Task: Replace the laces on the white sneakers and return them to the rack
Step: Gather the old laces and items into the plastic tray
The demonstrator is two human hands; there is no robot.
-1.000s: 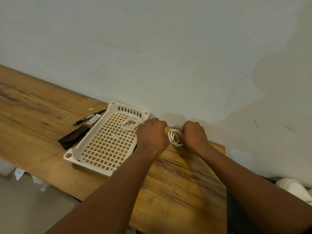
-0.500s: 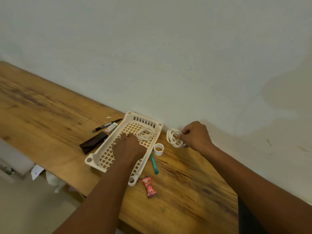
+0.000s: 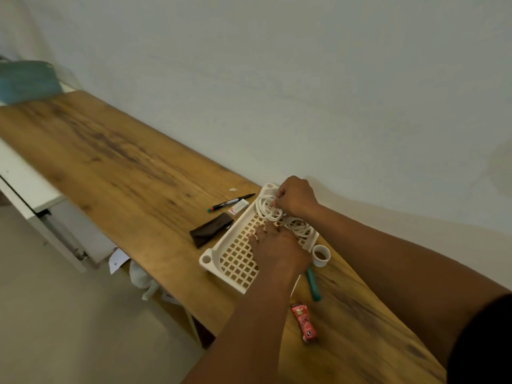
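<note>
White coiled shoelace (image 3: 268,207), right of centre, hangs pinched in right hand (image 3: 296,199) fingers above cream lattice plastic tray (image 3: 238,259), where flat left hand (image 3: 278,249) presses.

Two white coiled laces lie in the white lattice tray (image 3: 221,254), right of frame centre. The far coil (image 3: 267,208) is loose, overlapping loops at the tray's upper end; the second coil (image 3: 299,227) sits just lower right of it.
</note>
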